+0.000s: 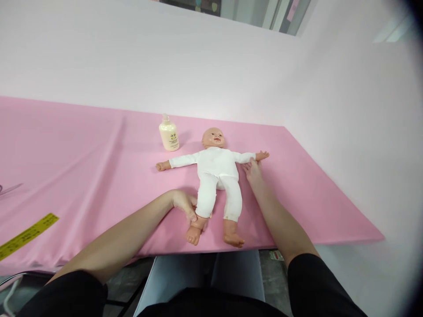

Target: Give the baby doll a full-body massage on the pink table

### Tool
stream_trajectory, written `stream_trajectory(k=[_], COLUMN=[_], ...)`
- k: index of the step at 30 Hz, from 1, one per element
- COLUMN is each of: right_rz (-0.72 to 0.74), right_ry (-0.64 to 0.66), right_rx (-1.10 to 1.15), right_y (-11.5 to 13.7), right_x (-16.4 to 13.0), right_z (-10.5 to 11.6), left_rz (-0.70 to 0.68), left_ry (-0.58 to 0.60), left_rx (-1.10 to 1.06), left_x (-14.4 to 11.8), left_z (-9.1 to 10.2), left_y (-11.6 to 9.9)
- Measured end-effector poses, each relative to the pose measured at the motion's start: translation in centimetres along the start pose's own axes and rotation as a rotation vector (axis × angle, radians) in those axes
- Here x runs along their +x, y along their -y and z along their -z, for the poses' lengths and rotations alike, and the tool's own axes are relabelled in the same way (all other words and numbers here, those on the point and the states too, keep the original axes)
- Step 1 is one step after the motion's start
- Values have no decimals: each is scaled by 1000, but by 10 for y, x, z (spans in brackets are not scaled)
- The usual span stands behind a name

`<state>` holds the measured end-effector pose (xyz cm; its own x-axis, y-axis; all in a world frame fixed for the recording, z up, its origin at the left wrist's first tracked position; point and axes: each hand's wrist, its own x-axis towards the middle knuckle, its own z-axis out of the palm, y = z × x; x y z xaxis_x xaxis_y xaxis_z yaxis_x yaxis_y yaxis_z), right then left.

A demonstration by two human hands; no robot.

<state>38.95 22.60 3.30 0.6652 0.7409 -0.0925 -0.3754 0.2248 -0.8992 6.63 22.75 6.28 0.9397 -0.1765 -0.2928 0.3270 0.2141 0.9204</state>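
Observation:
A baby doll [218, 163] with a white cloth body lies on its back, head away from me and arms spread wide. My left hand [185, 203] is wrapped round the doll's lower leg on the left, just above the bare foot; some of its fingers are hidden beneath the leg. At the doll's arm on the right, my right hand [253, 171] touches the sleeve near the wrist, with the fingers closed about it. A pump bottle [169, 135] of pale yellow liquid stands upright beyond the doll's other arm.
A pink cloth [307, 198] covers the table, with white walls behind and at the right. On the left lies a yellow strip with dark print [29, 235]. Part of a thin metal tool [11, 189] shows at the left edge.

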Motion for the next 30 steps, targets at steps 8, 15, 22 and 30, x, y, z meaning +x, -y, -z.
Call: stream_trajectory(k=[8, 15, 22, 30], right_rz=[577, 927, 969, 570], right_ry=[334, 635, 661, 315], right_rx=[-216, -851, -952, -258], right_y=[-7, -11, -9, -6], right_x=[-9, -27, -27, -8], right_z=[-11, -10, -10, -11], left_rz=[-197, -386, -391, -240], left_ry=[46, -225, -246, 57], left_rx=[-276, -597, -609, -247], left_x=[-9, 16, 20, 7], left_z=[16, 50, 47, 8], left_y=[16, 36, 35, 23])
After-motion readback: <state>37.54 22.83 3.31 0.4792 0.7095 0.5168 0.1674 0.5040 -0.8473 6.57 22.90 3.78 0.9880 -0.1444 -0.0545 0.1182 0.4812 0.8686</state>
